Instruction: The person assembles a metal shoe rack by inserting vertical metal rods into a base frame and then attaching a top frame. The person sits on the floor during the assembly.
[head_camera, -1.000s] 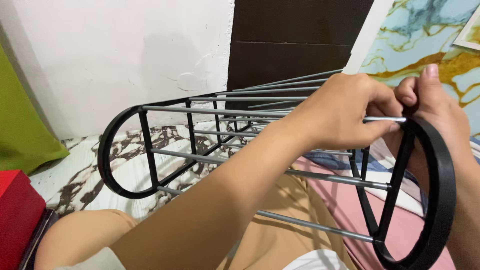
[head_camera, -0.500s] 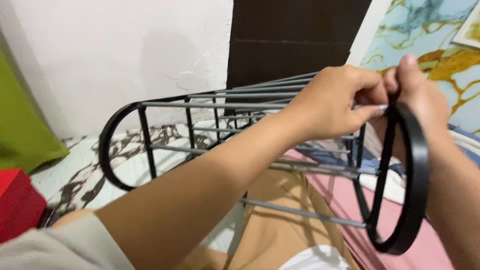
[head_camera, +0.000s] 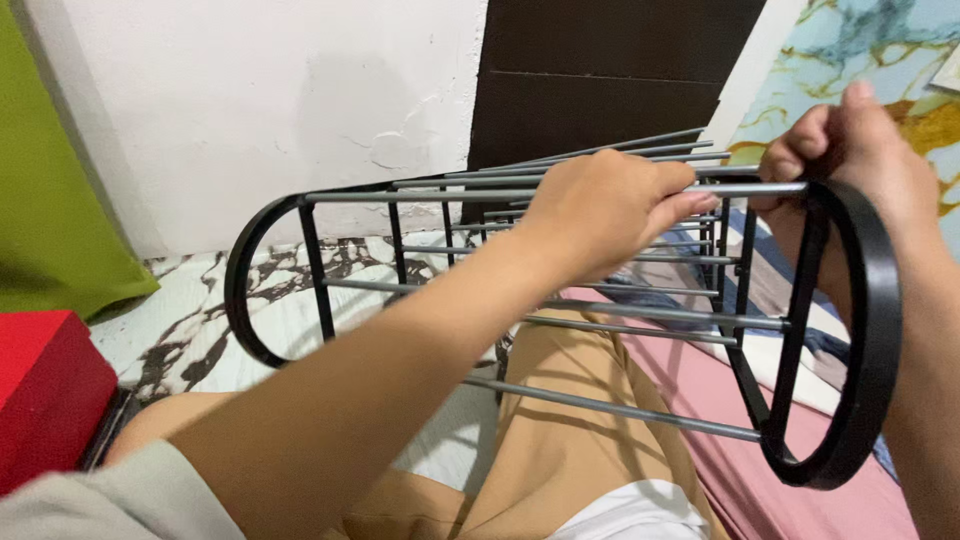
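A black-framed rack (head_camera: 300, 260) with grey metal rods is held on its side above the lap, its top rod (head_camera: 450, 193) gripped by the closed left hand (head_camera: 600, 205) and its near end-loop (head_camera: 870, 330) clasped by the right hand (head_camera: 860, 160).

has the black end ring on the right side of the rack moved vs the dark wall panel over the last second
Yes. The black end ring has swung up and turned more edge-on; its top now sits nearer the dark wall panel, with the right hand and left hand at the top rod.
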